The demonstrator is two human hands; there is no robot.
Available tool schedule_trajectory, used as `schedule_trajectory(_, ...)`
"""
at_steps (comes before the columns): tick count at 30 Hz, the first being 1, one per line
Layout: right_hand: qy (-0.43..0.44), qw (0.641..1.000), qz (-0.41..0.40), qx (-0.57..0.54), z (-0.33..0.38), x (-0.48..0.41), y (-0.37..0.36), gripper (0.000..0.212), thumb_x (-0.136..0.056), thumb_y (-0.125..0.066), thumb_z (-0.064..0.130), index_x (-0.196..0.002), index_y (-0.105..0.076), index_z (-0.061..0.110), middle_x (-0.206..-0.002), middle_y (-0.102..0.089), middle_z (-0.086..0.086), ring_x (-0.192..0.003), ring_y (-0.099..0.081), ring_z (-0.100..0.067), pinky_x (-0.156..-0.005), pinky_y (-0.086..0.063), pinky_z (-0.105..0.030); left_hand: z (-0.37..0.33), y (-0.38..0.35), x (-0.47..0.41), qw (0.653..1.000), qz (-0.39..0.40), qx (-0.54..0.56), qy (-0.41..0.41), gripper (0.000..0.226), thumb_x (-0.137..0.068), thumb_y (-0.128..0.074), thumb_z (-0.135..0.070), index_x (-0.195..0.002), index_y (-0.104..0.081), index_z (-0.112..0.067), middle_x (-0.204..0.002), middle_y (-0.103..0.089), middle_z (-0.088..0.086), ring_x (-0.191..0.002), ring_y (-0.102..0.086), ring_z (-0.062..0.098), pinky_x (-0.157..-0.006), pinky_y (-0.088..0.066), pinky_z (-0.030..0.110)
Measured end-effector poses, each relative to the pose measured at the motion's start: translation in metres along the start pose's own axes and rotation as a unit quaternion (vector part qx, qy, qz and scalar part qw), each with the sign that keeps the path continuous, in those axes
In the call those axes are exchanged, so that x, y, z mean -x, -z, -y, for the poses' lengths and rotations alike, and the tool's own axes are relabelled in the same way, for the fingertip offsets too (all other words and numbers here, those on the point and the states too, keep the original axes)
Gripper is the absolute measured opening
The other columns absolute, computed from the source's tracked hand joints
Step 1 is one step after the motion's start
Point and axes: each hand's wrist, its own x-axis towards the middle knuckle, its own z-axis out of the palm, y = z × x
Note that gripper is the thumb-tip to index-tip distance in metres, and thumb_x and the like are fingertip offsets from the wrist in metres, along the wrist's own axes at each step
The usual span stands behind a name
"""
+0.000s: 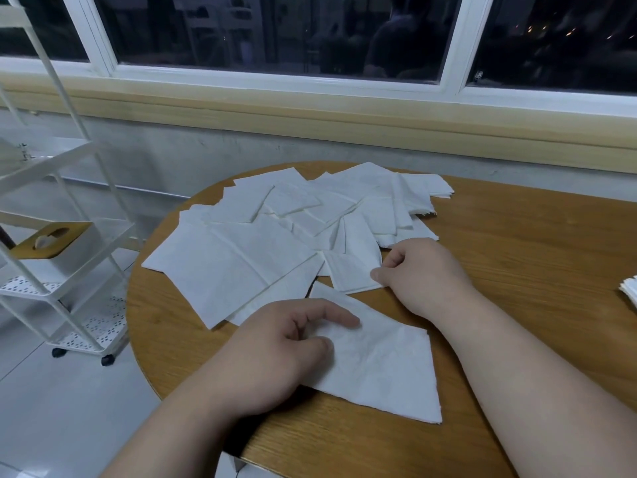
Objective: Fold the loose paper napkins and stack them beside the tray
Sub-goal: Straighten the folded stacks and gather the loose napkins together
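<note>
The left hand (275, 350) lies palm down on the nearest napkin (386, 367), at the near middle of the round wooden tabletop (524, 250). Its index finger is stretched out flat across the paper and the thumb presses on the sheet beside it. The other fingers are curled under the palm, so whether they catch any paper cannot be told.

The right hand (420, 274) is curled, and thumb and fingertips pinch the right edge of a small folded napkin (351, 270) that lies just beyond the nearest one, at the near edge of the loose pile (241, 263).

The nearest napkin lies flat as a slanted four-sided shape. Its long axis runs from a narrow corner at the far left, near the pile, to a wide edge at the near right, toward the person. Its left part is covered by the left hand. The small folded napkin is roughly square, with its edges turned slightly off the tabletop's near edge.

The pile fans over the far left half of the tabletop in overlapping sheets, some opened wide, some folded. How many there are cannot be counted.

At the right border a layered stack (629, 294) of white paper is cut off by the frame. A white wheeled rack (79, 215) stands on the floor to the left.
</note>
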Motion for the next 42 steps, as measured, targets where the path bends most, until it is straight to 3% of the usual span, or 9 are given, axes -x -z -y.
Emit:
schedule_trajectory(4,-0.006,0.999,-0.016,-0.031,-0.005,-0.002,0.001,0.015,-0.083,-0.077,0.029,-0.075,-0.067,0.021,-0.09,-0.068,0.012,-0.085,-0.061,-0.01,-0.071,-0.051,-0.032,0.0,-0.001,0.0,1.0,-0.001,0.001,0.004,0.042,-0.09,-0.06,-0.008,-0.097,-0.073,-0.047,-0.052,-0.034,-0.004,-0.049,-0.031,0.014,-0.046,-0.028,0.021)
schedule_trajectory(8,-0.01,1.0,-0.013,-0.019,-0.003,-0.001,0.002,0.013,-0.083,-0.075,0.028,-0.076,-0.07,0.019,-0.087,-0.069,0.008,-0.08,-0.061,-0.01,-0.062,-0.046,-0.027,-0.001,-0.001,0.0,1.0,-0.004,0.003,0.003,0.04,-0.09,-0.06,-0.009,-0.097,-0.073,-0.047,-0.053,-0.034,-0.003,-0.05,-0.032,0.014,-0.046,-0.028,0.021)
schedule_trajectory(13,-0.015,0.999,-0.051,-0.005,0.001,-0.006,-0.002,0.03,-0.085,-0.065,0.035,-0.078,-0.066,0.006,-0.092,-0.073,-0.012,-0.083,-0.068,-0.032,-0.061,-0.05,-0.035,0.0,-0.001,0.001,1.0,-0.004,0.003,0.003,0.04,-0.09,-0.06,-0.008,-0.096,-0.074,-0.045,-0.049,-0.033,-0.008,-0.047,-0.031,0.011,-0.045,-0.027,0.019)
schedule_trajectory(18,-0.005,0.997,-0.068,0.028,-0.003,-0.012,-0.005,0.01,-0.091,-0.061,0.028,-0.083,-0.067,0.028,-0.089,-0.066,0.012,-0.079,-0.059,-0.011,-0.065,-0.052,-0.031,0.001,-0.001,0.0,1.0,-0.005,0.005,0.002,0.039,-0.091,-0.06,-0.01,-0.097,-0.073,-0.046,-0.05,-0.034,-0.007,-0.048,-0.031,0.013,-0.045,-0.027,0.02)
schedule_trajectory(21,0.002,0.996,-0.087,-0.01,-0.008,-0.013,-0.005,0.014,-0.09,-0.064,0.025,-0.076,-0.067,0.028,-0.085,-0.065,0.013,-0.081,-0.06,-0.01,-0.069,-0.054,-0.032,0.002,-0.001,-0.001,1.0,-0.003,0.007,0.002,0.038,-0.092,-0.06,-0.012,-0.097,-0.073,-0.047,-0.053,-0.036,-0.003,-0.05,-0.033,0.015,-0.047,-0.028,0.023)
schedule_trajectory(28,0.062,0.979,-0.153,-0.118,-0.006,0.002,0.009,0.014,-0.088,-0.067,0.023,-0.074,-0.066,0.026,-0.079,-0.065,0.015,-0.072,-0.059,-0.001,-0.053,-0.041,-0.018,0.003,-0.002,-0.003,1.0,-0.007,0.006,0.0,0.041,-0.093,-0.057,-0.01,-0.097,-0.073,-0.048,-0.06,-0.041,0.001,-0.055,-0.038,0.015,-0.05,-0.031,0.023)
schedule_trajectory(31,0.095,0.954,-0.19,-0.213,-0.003,0.011,0.024,0.012,-0.087,-0.069,0.021,-0.077,-0.065,0.027,-0.075,-0.066,0.014,-0.072,-0.059,0.004,-0.054,-0.04,-0.01,0.003,-0.002,-0.004,1.0,-0.008,0.009,0.0,0.043,-0.093,-0.056,-0.009,-0.097,-0.073,-0.049,-0.064,-0.043,0.004,-0.057,-0.038,0.018,-0.053,-0.032,0.026)
schedule_trajectory(35,0.124,0.906,-0.196,-0.354,-0.005,0.028,0.048,0.017,-0.087,-0.071,0.011,-0.078,-0.064,0.023,-0.063,-0.064,0.008,-0.063,-0.056,-0.01,-0.063,-0.044,-0.03,0.004,-0.003,-0.004,1.0,-0.016,0.023,0.0,0.042,-0.094,-0.057,-0.009,-0.096,-0.074,-0.047,-0.065,-0.045,0.002,-0.057,-0.039,0.017,-0.055,-0.033,0.026)
schedule_trajectory(42,0.14,0.785,-0.01,-0.604,-0.02,0.062,0.068,0.03,-0.075,-0.059,-0.018,-0.08,-0.062,0.012,-0.066,-0.065,-0.003,-0.06,-0.063,-0.013,-0.054,-0.053,-0.021,0.006,-0.003,-0.005,0.999,-0.027,0.041,-0.005,0.031,-0.069,-0.055,-0.029,-0.095,-0.072,-0.035,-0.071,-0.047,0.005,-0.062,-0.042,0.016,-0.06,-0.035,0.031)
